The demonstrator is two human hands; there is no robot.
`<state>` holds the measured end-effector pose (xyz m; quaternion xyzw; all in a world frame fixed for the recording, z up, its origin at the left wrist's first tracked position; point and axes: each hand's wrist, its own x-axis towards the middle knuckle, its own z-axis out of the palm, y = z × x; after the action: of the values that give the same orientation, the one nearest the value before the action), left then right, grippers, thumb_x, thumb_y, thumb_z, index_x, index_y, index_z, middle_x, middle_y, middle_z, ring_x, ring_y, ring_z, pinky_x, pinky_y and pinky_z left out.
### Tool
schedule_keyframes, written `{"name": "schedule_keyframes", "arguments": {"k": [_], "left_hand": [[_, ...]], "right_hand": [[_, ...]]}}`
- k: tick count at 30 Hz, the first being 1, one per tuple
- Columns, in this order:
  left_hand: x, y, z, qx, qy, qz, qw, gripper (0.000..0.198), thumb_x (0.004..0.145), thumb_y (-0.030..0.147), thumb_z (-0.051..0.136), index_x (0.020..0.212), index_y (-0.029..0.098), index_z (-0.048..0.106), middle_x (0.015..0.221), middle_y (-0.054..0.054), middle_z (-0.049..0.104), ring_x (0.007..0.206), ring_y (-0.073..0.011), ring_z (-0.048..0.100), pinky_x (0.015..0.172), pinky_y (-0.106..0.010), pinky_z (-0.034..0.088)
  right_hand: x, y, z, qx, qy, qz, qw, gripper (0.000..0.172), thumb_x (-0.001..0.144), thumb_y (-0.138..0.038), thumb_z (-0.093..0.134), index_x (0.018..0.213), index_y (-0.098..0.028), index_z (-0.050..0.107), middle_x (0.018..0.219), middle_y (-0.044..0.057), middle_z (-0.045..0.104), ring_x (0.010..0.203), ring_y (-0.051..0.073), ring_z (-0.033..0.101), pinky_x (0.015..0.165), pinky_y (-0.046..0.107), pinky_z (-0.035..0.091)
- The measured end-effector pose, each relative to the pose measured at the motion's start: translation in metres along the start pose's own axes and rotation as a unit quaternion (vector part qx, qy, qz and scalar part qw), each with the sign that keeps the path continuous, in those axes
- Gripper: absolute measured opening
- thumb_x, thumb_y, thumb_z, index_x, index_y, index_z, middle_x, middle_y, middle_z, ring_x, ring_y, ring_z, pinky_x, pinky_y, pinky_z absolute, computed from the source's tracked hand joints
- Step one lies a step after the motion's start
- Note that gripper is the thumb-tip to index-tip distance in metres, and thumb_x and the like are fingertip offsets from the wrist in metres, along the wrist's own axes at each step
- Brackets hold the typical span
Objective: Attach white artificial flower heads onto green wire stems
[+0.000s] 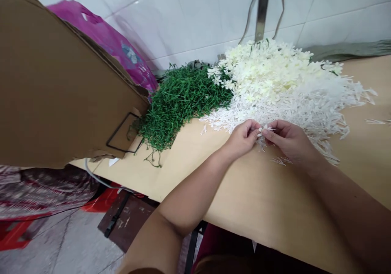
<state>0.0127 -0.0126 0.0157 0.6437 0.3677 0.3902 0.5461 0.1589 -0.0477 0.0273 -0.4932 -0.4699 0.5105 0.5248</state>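
Observation:
My left hand (244, 137) and my right hand (282, 137) meet just in front of a heap of thin white pieces (314, 103). Fingers of both hands pinch a small white flower (263, 130) between them. Pale yellow-white flowers (269, 68) are piled at the back of the heap. Green plastic stems (186, 95) lie tangled to the left, touching the white pile. A few loose white pieces (281, 160) rest on the table under my right hand.
A large cardboard box (61, 86) stands at the left of the table (244, 196), with a pink plastic bag (106, 33) behind it. The tiled wall (195, 17) borders the back. Below the table are a brown case (131, 221) and a red stool (102, 200).

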Motion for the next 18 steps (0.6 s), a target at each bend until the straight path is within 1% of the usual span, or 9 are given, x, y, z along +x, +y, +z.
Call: {"name": "schedule_keyframes", "arguments": {"k": [3, 5, 7, 8, 10, 12, 13, 15, 18], "left_hand": [[0.000, 0.001, 0.001, -0.029, 0.005, -0.013, 0.999, 0.010, 0.085, 0.018, 0.060, 0.079, 0.016, 0.053, 0.067, 0.004, 0.052, 0.061, -0.0078, 0.047, 0.062, -0.021, 0.039], [0.003, 0.003, -0.004, -0.036, 0.034, -0.010, 0.999, 0.009, 0.083, 0.019, 0.062, 0.079, 0.016, 0.054, 0.067, 0.004, 0.054, 0.062, -0.0080, 0.049, 0.064, -0.021, 0.041], [0.010, 0.006, -0.017, -0.019, 0.108, 0.001, 0.994, 0.008, 0.082, 0.016, 0.062, 0.077, 0.016, 0.056, 0.066, 0.004, 0.055, 0.062, -0.0083, 0.050, 0.065, -0.022, 0.041], [0.014, 0.008, -0.027, 0.005, 0.164, 0.008, 0.986, 0.008, 0.081, 0.014, 0.062, 0.076, 0.016, 0.057, 0.066, 0.003, 0.055, 0.062, -0.0085, 0.050, 0.066, -0.023, 0.042], [0.026, 0.012, -0.050, 0.088, 0.263, 0.027, 0.960, 0.008, 0.080, 0.008, 0.060, 0.077, 0.016, 0.060, 0.073, 0.001, 0.059, 0.067, -0.0097, 0.054, 0.071, -0.024, 0.044], [0.038, 0.015, -0.076, 0.219, 0.312, 0.044, 0.923, 0.012, 0.082, 0.008, 0.056, 0.081, 0.015, 0.065, 0.083, -0.003, 0.063, 0.076, -0.0125, 0.058, 0.078, -0.026, 0.047], [0.044, 0.016, -0.087, 0.298, 0.317, 0.051, 0.899, 0.016, 0.084, 0.008, 0.055, 0.086, 0.015, 0.068, 0.090, -0.005, 0.064, 0.081, -0.0139, 0.060, 0.083, -0.028, 0.047], [0.054, 0.017, -0.103, 0.420, 0.308, 0.034, 0.853, 0.025, 0.085, 0.009, 0.054, 0.102, 0.017, 0.071, 0.104, -0.009, 0.063, 0.092, -0.0176, 0.061, 0.089, -0.031, 0.048], [0.067, 0.015, -0.111, 0.549, 0.257, 0.003, 0.796, 0.034, 0.086, 0.015, 0.058, 0.117, 0.020, 0.068, 0.117, -0.012, 0.060, 0.112, -0.0246, 0.058, 0.096, -0.035, 0.046]], "right_hand": [[-0.002, -0.002, 0.002, -0.012, 0.030, -0.029, 0.999, 0.049, 0.046, -0.053, 0.091, 0.066, -0.019, 0.061, 0.057, -0.003, 0.058, 0.054, 0.010, 0.049, 0.050, 0.024, 0.038], [-0.003, -0.003, 0.003, -0.021, 0.037, -0.028, 0.999, 0.049, 0.046, -0.053, 0.091, 0.065, -0.019, 0.060, 0.056, -0.002, 0.057, 0.050, 0.009, 0.047, 0.046, 0.023, 0.036], [-0.004, -0.004, 0.004, -0.031, 0.035, -0.030, 0.998, 0.046, 0.051, -0.051, 0.089, 0.066, -0.019, 0.059, 0.055, -0.002, 0.056, 0.047, 0.009, 0.044, 0.044, 0.023, 0.033], [-0.004, -0.003, 0.004, -0.033, 0.038, -0.038, 0.998, 0.044, 0.053, -0.050, 0.087, 0.066, -0.019, 0.059, 0.055, -0.002, 0.055, 0.046, 0.009, 0.043, 0.043, 0.023, 0.032], [-0.003, 0.000, 0.003, -0.034, 0.044, -0.060, 0.997, 0.042, 0.056, -0.050, 0.085, 0.066, -0.019, 0.058, 0.056, -0.003, 0.054, 0.047, 0.009, 0.043, 0.043, 0.023, 0.031], [-0.001, 0.004, 0.002, -0.037, 0.049, -0.079, 0.995, 0.041, 0.057, -0.050, 0.083, 0.066, -0.020, 0.057, 0.057, -0.003, 0.053, 0.047, 0.009, 0.042, 0.044, 0.023, 0.031], [0.001, 0.005, 0.002, -0.041, 0.049, -0.084, 0.994, 0.041, 0.057, -0.050, 0.082, 0.066, -0.020, 0.057, 0.057, -0.003, 0.052, 0.047, 0.008, 0.041, 0.044, 0.024, 0.030], [0.002, 0.008, 0.002, -0.053, 0.049, -0.090, 0.993, 0.041, 0.058, -0.051, 0.080, 0.067, -0.019, 0.056, 0.058, -0.002, 0.052, 0.047, 0.008, 0.041, 0.045, 0.025, 0.031], [0.004, 0.010, 0.001, -0.072, 0.047, -0.107, 0.991, 0.039, 0.062, -0.051, 0.076, 0.067, -0.019, 0.055, 0.060, -0.002, 0.052, 0.050, 0.010, 0.044, 0.049, 0.026, 0.034]]}}
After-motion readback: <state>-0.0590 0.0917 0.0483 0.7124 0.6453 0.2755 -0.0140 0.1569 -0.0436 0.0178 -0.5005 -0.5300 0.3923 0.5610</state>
